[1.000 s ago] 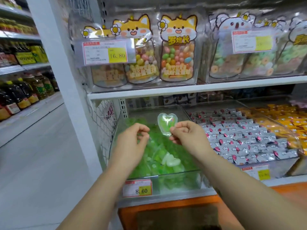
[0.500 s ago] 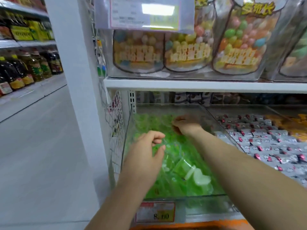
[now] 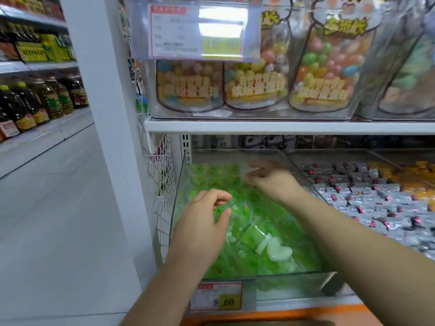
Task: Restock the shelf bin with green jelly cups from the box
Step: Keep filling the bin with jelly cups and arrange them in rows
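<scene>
Green jelly cups (image 3: 266,229) are heaped in the clear shelf bin (image 3: 289,287).
The right hand (image 3: 273,181) is held over the bin's far end, fingers spread; the left hand (image 3: 202,223) is curled by its left wall, any pinch untellable.

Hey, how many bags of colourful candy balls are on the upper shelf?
3, side by side in the clear upper bin: the left bag, partly behind the price tag, the middle bag and the right bag. More may sit hidden behind them.
</scene>
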